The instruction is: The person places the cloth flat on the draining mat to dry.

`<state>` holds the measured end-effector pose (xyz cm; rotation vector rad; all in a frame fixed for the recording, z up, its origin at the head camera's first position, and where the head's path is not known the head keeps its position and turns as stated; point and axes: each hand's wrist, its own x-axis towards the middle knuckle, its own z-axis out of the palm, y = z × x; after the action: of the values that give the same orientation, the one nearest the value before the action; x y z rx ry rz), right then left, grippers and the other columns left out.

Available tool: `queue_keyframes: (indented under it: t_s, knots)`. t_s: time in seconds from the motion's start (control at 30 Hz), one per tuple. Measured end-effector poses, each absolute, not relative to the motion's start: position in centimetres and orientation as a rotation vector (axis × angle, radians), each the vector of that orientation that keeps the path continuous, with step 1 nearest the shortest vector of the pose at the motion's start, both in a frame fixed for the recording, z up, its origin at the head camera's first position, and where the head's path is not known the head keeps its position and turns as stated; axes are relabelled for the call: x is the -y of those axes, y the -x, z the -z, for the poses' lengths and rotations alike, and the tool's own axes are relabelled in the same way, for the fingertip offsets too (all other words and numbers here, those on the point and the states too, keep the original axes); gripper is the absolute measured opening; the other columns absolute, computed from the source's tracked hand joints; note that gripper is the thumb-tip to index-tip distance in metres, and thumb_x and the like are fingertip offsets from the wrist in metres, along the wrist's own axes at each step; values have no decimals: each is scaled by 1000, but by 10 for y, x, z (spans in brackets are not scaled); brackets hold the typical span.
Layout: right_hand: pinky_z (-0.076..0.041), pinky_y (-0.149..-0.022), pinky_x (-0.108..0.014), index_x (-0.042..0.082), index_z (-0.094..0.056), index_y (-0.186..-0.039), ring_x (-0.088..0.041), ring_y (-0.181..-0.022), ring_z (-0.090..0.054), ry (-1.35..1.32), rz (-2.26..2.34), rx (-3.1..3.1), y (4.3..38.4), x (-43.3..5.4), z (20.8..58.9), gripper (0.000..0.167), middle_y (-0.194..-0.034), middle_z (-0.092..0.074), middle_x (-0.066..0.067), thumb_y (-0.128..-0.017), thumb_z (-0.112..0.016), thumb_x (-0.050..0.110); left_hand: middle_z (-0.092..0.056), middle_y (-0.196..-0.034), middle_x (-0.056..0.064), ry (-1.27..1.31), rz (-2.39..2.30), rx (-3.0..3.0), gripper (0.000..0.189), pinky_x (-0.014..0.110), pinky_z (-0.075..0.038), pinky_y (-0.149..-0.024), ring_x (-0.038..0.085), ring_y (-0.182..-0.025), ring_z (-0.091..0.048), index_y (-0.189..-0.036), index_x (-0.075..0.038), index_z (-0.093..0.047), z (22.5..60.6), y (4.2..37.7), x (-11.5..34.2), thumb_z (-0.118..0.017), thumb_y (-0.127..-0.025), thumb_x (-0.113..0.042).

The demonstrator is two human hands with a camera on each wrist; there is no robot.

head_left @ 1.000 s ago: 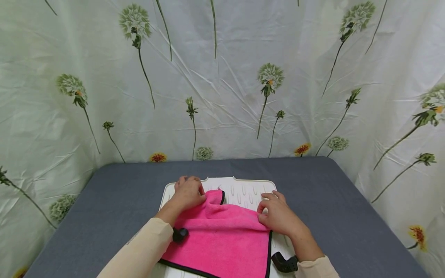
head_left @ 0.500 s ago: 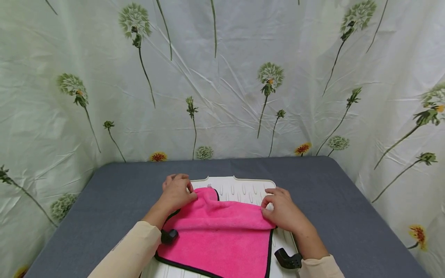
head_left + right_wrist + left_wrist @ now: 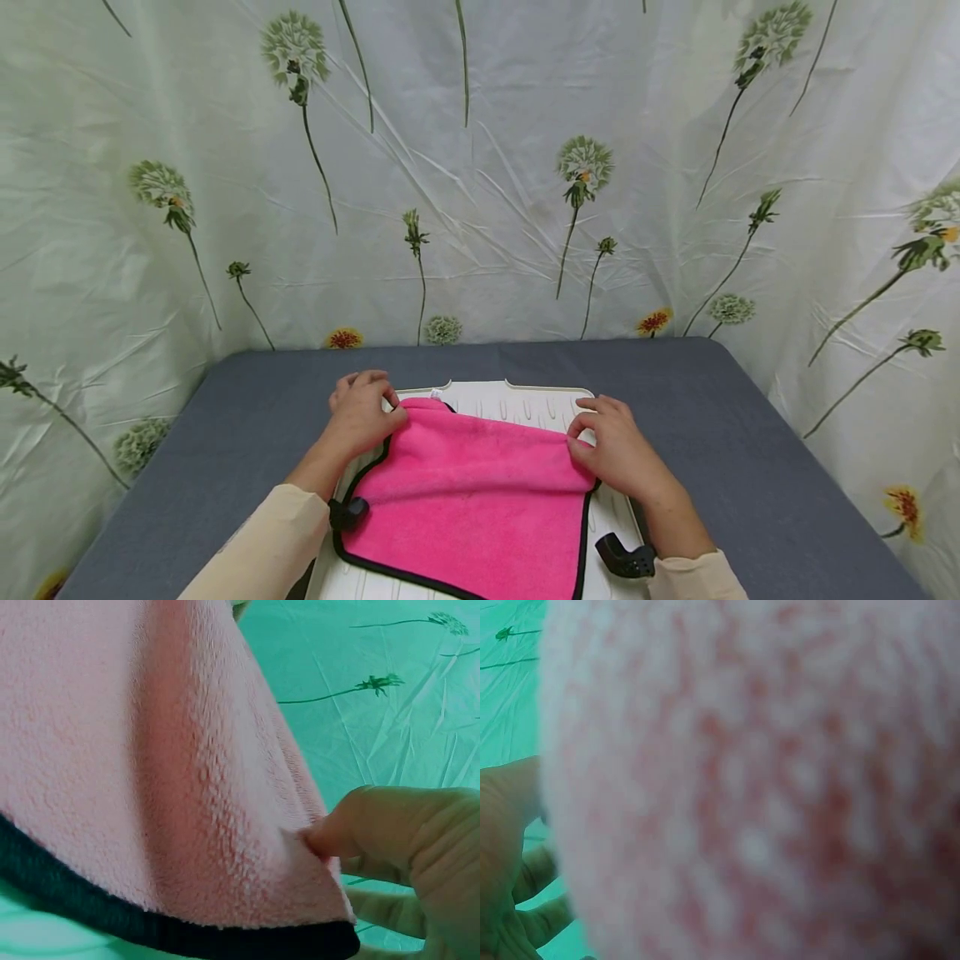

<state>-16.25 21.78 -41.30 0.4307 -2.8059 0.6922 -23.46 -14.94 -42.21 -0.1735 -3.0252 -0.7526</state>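
Observation:
A pink cloth [image 3: 472, 525] with a black border lies over a white ribbed board [image 3: 525, 404]. At its far left, my left hand [image 3: 363, 417] pinches the cloth between thumb and fingers. My right hand [image 3: 611, 446] pinches the far right part near the corner. Between the two hands the far edge is raised and drawn fairly straight, with a fold running across below it. In the right wrist view the thumb [image 3: 337, 832] presses on the plush cloth just above the dark border. Blurred cloth [image 3: 742, 780] fills most of the left wrist view, hiding the left fingertips.
The board rests on a table with a dark grey cover [image 3: 270, 417]. A white curtain [image 3: 487, 183] printed with dandelions hangs behind and at both sides. Black camera mounts sit at the left wrist [image 3: 348, 512] and right wrist [image 3: 626, 557].
My left hand has moved left with the cloth's far left part, and the right hand slightly right. The far edge has been pulled straighter, and the bunched flap near the left hand has flattened.

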Motion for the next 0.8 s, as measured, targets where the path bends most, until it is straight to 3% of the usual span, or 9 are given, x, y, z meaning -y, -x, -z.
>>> queue_keyframes:
  t_s: [0.5,0.67,0.8]
  knots:
    - [-50,-102,-59,18,-70,-81,-48,-132,-49,-463,-648,2623,165,-206,418,15,-127,-67,-16,-82,-79,6,-44,-155,18,117,820,2887,9,75,-18,-111,49,-146,-23,-89,-13,-67,419,222,170,-62,-88,-20]
    - [-48,-104,-61,19,-71,-83,-51,-132,-47,-498,-615,2707,163,-203,421,15,-130,-64,-17,-82,-81,7,-42,-156,21,89,782,2991,11,74,-19,-110,53,-145,-23,-89,-14,-68,422,217,173,-62,-89,-23]
    - [-37,-111,-66,18,-74,-82,-52,-134,-46,-568,-643,2785,161,-203,420,14,-129,-65,-21,-82,-81,6,-43,-155,23,90,784,3044,11,74,-22,-108,56,-142,-25,-89,-15,-69,430,211,175,-65,-90,-26]
